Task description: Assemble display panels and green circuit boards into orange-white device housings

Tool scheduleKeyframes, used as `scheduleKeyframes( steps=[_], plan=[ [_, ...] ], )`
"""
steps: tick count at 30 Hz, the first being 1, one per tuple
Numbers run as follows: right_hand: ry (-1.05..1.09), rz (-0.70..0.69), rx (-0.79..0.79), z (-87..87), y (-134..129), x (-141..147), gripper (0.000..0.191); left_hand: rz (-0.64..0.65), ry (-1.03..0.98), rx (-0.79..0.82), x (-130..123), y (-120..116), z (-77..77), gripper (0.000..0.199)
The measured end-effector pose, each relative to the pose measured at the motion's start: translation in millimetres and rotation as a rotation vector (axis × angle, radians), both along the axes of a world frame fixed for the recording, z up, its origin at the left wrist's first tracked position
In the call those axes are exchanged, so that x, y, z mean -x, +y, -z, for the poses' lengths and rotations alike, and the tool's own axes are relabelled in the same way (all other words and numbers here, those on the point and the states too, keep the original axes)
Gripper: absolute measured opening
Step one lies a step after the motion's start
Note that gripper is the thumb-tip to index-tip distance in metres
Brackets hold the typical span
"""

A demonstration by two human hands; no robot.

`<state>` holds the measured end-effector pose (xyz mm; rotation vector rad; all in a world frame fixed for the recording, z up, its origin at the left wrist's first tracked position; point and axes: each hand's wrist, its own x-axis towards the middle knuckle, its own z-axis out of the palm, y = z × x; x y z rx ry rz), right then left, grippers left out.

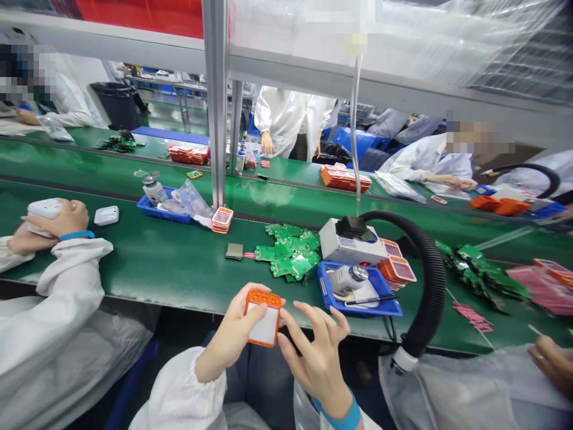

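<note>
My left hand [237, 322] grips a small orange plastic housing [263, 341] with rounded corners and a white panel on its face. The thumb presses on the panel, and the fingers lie behind. Close to the right edge of the housing, my right hand [317, 346] has its fingers spread; whether its thumb and index tips touch the edge, I cannot tell. Beyond my hands lies a pile of green circuit boards [293, 254], with a grey flat pad [234, 251] at its left.
A blue tray [389, 307] holds a bottle and a black pen. Behind it are a white box [344, 242] and stacked orange-and-white housings [396, 272]. A black flexible hose [436, 280] arches at right. A co-worker's hands [67, 218] hold a white device at left.
</note>
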<state>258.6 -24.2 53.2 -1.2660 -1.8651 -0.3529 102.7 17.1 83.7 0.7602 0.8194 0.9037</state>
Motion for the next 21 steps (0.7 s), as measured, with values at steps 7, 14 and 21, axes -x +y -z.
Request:
scheduleKeyframes(
  steps=[7, 14, 21],
  plan=[
    [0.014, -0.013, 0.122, 5.8, 5.4, 3.5, 0.023, 0.003, -0.021, 0.04, 0.9, 5.4, 10.6, 0.038],
    [-0.024, -0.001, 0.229, 37.5, 28.8, -10.7, 0.023, 0.02, -0.075, 0.143, 3.0, 22.2, 37.7, 0.043],
    [-0.196, 0.11, 0.215, 97.0, 108.1, -31.5, 0.038, -0.07, -0.168, 0.199, 4.2, 62.2, 100.1, 0.044]
  ],
)
